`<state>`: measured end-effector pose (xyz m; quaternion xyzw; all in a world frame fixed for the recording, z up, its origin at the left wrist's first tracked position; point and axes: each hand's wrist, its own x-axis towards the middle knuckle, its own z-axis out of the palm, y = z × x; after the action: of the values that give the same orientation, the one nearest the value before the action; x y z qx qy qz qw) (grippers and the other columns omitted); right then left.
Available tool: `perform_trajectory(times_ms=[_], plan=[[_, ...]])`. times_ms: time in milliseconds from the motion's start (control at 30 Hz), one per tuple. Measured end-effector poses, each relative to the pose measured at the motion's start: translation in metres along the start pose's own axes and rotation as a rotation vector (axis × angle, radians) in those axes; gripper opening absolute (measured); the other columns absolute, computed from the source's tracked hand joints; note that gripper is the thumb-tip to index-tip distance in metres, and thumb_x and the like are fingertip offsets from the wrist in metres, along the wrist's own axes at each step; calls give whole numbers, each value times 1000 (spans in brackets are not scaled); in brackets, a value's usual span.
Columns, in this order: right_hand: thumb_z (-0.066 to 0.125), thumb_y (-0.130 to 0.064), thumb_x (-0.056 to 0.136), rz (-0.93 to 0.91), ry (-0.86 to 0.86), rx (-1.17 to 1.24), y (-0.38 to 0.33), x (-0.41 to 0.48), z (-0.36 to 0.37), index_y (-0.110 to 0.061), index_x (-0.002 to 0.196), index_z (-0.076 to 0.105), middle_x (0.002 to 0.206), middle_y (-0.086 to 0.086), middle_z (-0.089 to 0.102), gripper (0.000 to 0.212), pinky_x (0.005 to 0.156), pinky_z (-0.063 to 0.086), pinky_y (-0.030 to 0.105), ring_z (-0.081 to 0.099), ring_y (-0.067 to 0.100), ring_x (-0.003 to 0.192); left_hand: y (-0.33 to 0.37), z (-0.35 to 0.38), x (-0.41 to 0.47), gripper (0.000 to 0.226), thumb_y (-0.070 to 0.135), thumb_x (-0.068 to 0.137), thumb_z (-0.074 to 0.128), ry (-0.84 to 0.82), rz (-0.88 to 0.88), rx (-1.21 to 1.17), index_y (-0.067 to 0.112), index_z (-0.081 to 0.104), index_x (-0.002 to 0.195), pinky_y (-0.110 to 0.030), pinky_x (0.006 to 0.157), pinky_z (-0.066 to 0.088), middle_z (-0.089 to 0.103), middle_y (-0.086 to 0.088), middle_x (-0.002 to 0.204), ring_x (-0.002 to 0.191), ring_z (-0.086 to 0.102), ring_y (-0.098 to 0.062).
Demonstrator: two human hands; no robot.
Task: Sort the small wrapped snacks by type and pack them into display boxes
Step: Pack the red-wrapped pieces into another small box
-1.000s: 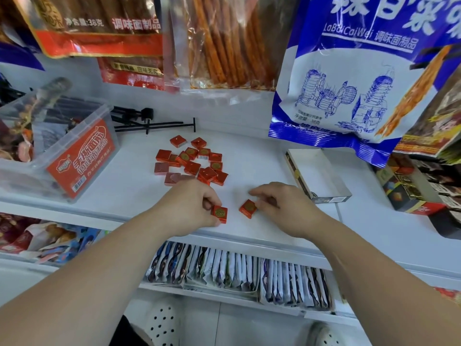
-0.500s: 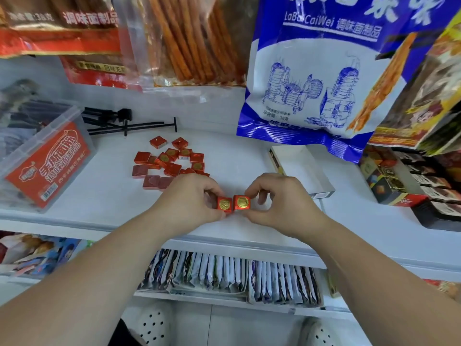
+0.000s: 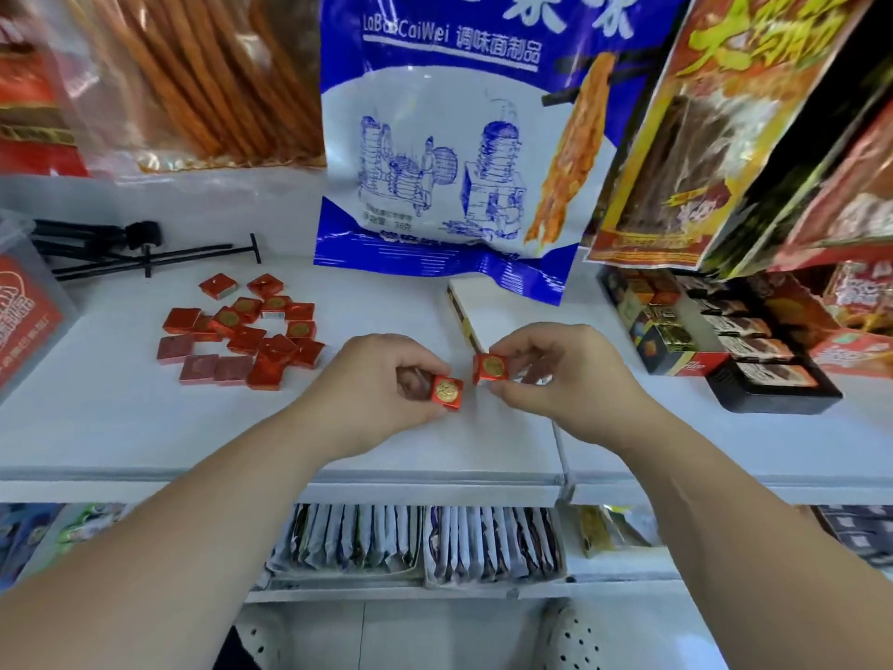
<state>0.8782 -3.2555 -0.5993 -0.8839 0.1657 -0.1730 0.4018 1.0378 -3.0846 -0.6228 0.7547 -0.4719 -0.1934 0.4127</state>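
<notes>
Half a second back the two held squares were touching, now they've split. Left hand (image 3: pixel 381 384) pinches one red snack (image 3: pixel 447 391) and right hand (image 3: pixel 565 374) pinches the second snack (image 3: pixel 492 367), both over mid-shelf (image 3: pixel 121 427), toward its front edge. Boxing's probably next (one white display box (image 3: pixel 483 302) sits just behind). The loose pile (image 3: pixel 246 331) toward the left back is maybe sixteen, but they overlap.

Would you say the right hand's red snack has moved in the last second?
Yes; the red snack moved rightward, close to the white box's near corner.
</notes>
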Motion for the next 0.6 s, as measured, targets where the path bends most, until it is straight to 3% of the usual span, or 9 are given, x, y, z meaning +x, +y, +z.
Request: perform_trajectory(times_ms=[167,233,300,400,467,533,600], plan=[[87,-16,69,-46,-130,-142,7,-6,2,-19,94,76,85,-9,71,27,61,43,10,65,7,79,-6,-6,3,34,30,77,81,-270,-51,275,32,72,109,-9,69,38,55,14,95,78,53,5],[87,-18,69,-62,-172,-186,8,-8,5,-20,94,76,86,-10,69,28,62,43,11,64,6,77,-6,-5,2,42,31,79,79,-308,-59,286,30,68,120,-5,69,35,52,15,96,79,49,13],[87,-22,68,-72,-183,-223,10,-9,9,-21,94,76,86,-10,68,28,66,50,20,64,6,74,-4,0,1,58,42,73,81,-277,-68,320,28,64,127,-7,74,36,51,17,97,83,51,11],[85,-25,67,-58,-182,-239,11,-8,9,-23,92,75,84,-10,67,27,70,55,33,63,7,72,4,12,-1,59,61,54,85,-168,-117,409,29,65,100,-25,75,49,53,15,92,84,54,-3],[85,-26,67,-53,-195,-244,11,-9,8,-23,92,75,83,-10,67,27,70,54,35,63,7,71,7,17,-1,45,56,56,86,-149,-92,409,29,66,86,-33,74,52,55,12,86,80,55,-8],[86,-27,68,-65,-203,-251,10,-10,7,-22,91,76,82,-10,68,26,70,54,34,62,7,70,4,16,0,34,41,64,87,-198,-55,345,31,72,93,-32,79,51,57,11,91,82,55,-5],[85,-27,69,-60,-198,-237,10,-11,6,-22,91,76,82,-9,68,24,70,53,34,62,8,71,1,11,0,44,37,66,87,-257,-55,296,32,72,107,-24,81,46,55,13,98,86,54,0]])
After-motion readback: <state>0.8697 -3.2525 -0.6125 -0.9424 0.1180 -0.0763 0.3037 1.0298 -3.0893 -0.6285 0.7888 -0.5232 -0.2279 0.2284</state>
